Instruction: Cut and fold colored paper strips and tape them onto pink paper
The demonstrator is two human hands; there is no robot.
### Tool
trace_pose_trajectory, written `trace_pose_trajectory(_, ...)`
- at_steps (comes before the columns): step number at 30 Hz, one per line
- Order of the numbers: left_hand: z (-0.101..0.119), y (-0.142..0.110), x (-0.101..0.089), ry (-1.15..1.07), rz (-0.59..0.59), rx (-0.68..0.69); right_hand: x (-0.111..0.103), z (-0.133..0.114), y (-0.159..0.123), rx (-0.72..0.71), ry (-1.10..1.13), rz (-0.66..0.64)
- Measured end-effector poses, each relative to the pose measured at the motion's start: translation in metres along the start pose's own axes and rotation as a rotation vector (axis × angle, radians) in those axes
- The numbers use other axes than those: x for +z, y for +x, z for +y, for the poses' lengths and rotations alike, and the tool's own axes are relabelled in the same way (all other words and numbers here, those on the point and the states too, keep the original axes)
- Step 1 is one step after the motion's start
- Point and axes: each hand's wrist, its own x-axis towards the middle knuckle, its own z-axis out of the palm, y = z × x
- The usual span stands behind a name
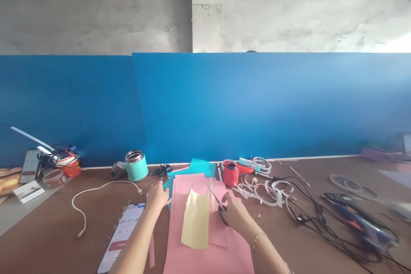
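Observation:
My right hand (235, 215) grips black-handled scissors (217, 202), their blades open and pointing up-left over a pale yellow paper piece (196, 220). The yellow piece lies on a large pink paper sheet (205, 248) on the brown table (64, 231). My left hand (157, 197) rests on the left edge of the pink sheet, fingers curled over it, next to teal paper (201, 167) that sticks out behind.
A phone (123, 235) showing a timer lies at my left forearm, with a white cable (96, 192) beside it. A teal container (136, 165), a red thread spool (230, 174), white paper curls (266, 190), black cords (308, 214) and a blue partition (257, 107) surround the work spot.

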Motion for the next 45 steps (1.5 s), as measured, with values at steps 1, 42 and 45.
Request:
trace_pose_trajectory(1, 0.0, 0.008, 0.001, 0.005, 0.001, -0.016, 0.001, -0.001, 0.0, -0.01, -0.072, 0.052)
trace_pose_trajectory(42, 0.021, -0.059, -0.046, -1.554, -0.145, 0.102, 0.043, -0.021, -0.002, 0.031, 0.339, -0.143)
trace_pose_trajectory(45, 0.021, -0.065, -0.024, -1.643, -0.157, -0.01, 0.048, -0.013, 0.009, 0.045, 0.478, -0.005)
